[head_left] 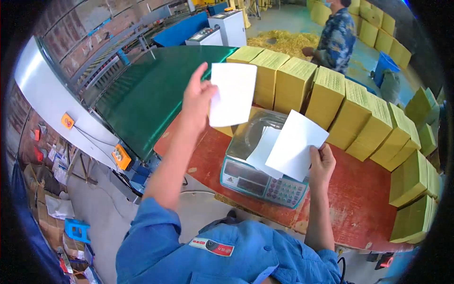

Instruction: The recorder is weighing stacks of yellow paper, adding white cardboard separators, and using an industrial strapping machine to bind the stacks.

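Note:
My left hand (pixel 197 102), raised over the table's far left part, pinches a white sheet (pixel 233 94) by its left edge. With my right hand (pixel 322 163) I grip another white sheet (pixel 297 146) at its lower right corner; it tilts above a teal digital scale (pixel 257 182). On the scale's pan lie more white sheets (pixel 262 150), partly covered by the sheet in my right hand. Whether either hand holds one sheet or a thin stack, I cannot tell.
Yellow paper stacks (pixel 295 80) curve along the far and right sides of the red table (pixel 354 203). A green conveyor belt (pixel 142 94) lies to the left, near an orange button box (pixel 121 156). Beyond the stacks stands another person (pixel 338 38).

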Demonstrator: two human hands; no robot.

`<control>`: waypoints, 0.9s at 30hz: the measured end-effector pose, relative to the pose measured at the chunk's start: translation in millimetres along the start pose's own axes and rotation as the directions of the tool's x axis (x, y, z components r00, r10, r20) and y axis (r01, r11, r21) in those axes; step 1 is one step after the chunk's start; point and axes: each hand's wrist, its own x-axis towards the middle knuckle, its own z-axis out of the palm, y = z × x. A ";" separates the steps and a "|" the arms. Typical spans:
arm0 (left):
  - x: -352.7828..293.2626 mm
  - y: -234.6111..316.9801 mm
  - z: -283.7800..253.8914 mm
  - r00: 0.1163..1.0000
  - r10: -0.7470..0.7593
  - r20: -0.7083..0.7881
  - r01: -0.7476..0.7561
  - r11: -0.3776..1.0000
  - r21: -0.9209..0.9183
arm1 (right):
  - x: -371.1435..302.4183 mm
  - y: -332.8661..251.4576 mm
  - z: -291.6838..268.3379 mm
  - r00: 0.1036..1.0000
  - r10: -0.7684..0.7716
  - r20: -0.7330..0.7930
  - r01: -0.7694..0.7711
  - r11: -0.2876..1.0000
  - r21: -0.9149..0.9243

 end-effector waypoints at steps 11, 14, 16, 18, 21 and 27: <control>172.7 -130.9 -63.0 0.998 -0.056 0.017 0.033 0.776 0.630 | -57.0 -0.2 29.0 0.989 0.145 -0.028 -0.137 0.972 0.190; 178.2 -140.0 -61.8 0.995 0.021 0.094 -0.088 0.616 0.783 | -71.5 -8.5 65.9 0.985 0.156 -0.071 -0.135 0.960 0.244; 171.2 -126.6 -54.6 0.981 -0.034 0.190 -0.138 0.563 0.815 | -79.1 -10.8 94.1 0.986 0.151 -0.077 -0.125 0.955 0.270; 167.9 -109.4 -56.5 0.971 -0.051 0.232 -0.167 0.546 0.821 | -87.2 -12.7 121.0 0.986 0.162 -0.042 -0.145 0.952 0.270; 181.2 -124.0 -64.8 0.950 0.028 0.311 -0.280 0.519 0.808 | -96.4 -11.1 158.2 0.983 0.178 -0.044 -0.160 0.949 0.270; 199.8 -137.4 -67.9 0.861 0.181 0.476 -0.496 0.505 0.706 | -110.2 -6.3 204.3 0.963 0.258 -0.084 -0.230 0.940 0.250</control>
